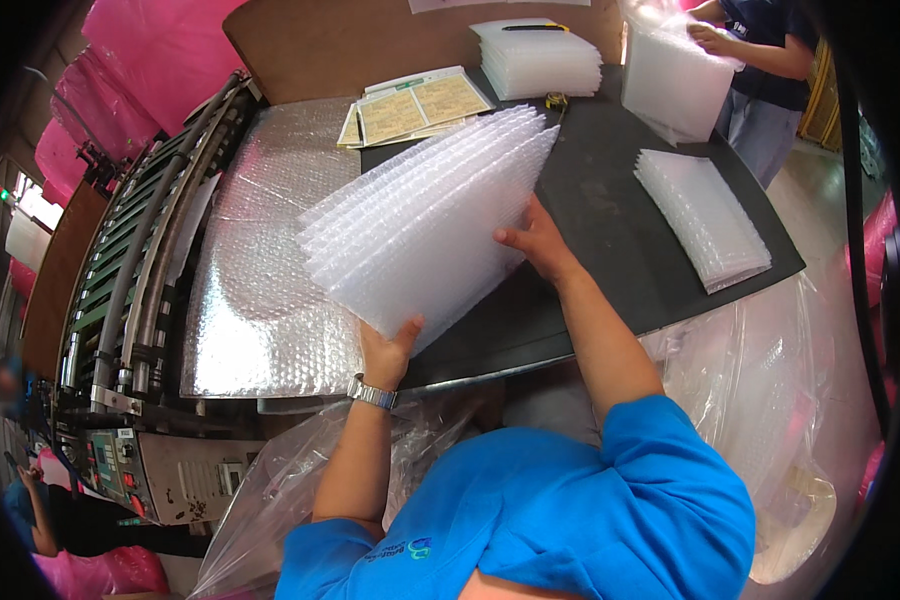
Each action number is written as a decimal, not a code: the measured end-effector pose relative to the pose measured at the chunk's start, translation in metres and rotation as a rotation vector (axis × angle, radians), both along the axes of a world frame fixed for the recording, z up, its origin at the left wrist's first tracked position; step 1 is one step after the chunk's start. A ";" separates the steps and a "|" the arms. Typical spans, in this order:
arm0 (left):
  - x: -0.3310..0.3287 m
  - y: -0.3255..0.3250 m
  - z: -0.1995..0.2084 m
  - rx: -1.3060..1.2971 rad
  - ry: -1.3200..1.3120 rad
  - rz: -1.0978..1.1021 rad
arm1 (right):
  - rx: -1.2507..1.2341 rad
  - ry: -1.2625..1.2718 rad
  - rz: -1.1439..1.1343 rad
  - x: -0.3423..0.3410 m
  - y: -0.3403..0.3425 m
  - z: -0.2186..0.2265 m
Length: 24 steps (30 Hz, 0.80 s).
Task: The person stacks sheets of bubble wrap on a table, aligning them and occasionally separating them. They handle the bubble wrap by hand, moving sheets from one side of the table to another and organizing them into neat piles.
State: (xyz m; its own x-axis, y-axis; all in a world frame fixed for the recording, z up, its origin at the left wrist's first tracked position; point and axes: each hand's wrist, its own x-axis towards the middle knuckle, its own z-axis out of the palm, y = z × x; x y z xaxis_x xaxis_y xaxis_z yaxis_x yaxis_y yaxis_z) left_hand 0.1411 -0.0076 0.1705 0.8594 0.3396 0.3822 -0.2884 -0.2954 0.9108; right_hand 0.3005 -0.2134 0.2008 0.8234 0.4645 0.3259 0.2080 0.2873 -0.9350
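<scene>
A thick stack of bubble wrap bags (430, 225) is held tilted above the black table (600, 200), its layers fanned along the far side. My left hand (388, 350), with a metal watch on the wrist, grips the stack's near left edge, thumb on top. At its right edge my right hand (538, 242) holds on, thumb on the upper face and the other fingers mostly hidden underneath. A smaller stack of bubble wrap bags (705, 218) lies at the right of the table. Bubble wrap sheeting (260, 250) covers the table's left part.
A roller machine (135, 240) with a control panel (120, 470) stands at the left. Paper sheets (420, 105), a tape measure (557, 101) and another bag stack (538, 62) lie at the back. Another person (770, 60) handles a filled clear bag (675, 85) at back right. Clear plastic (750, 380) hangs below the table.
</scene>
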 end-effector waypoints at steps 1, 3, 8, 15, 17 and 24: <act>-0.001 0.000 0.000 0.023 0.003 0.029 | 0.002 0.030 0.013 0.001 0.001 0.000; 0.000 0.002 0.001 0.074 0.003 0.077 | 0.019 -0.015 -0.051 0.012 0.002 -0.028; 0.002 0.027 0.011 0.211 -0.156 0.414 | -0.227 0.071 -0.148 0.010 -0.005 -0.041; -0.009 0.056 0.018 0.220 -0.283 0.572 | -0.345 0.007 -0.114 0.002 -0.002 -0.031; -0.013 0.061 0.017 0.256 -0.244 0.619 | -0.363 -0.012 -0.113 0.001 -0.002 -0.031; -0.017 0.067 0.018 0.437 -0.293 0.633 | -0.407 -0.037 -0.123 0.002 -0.004 -0.033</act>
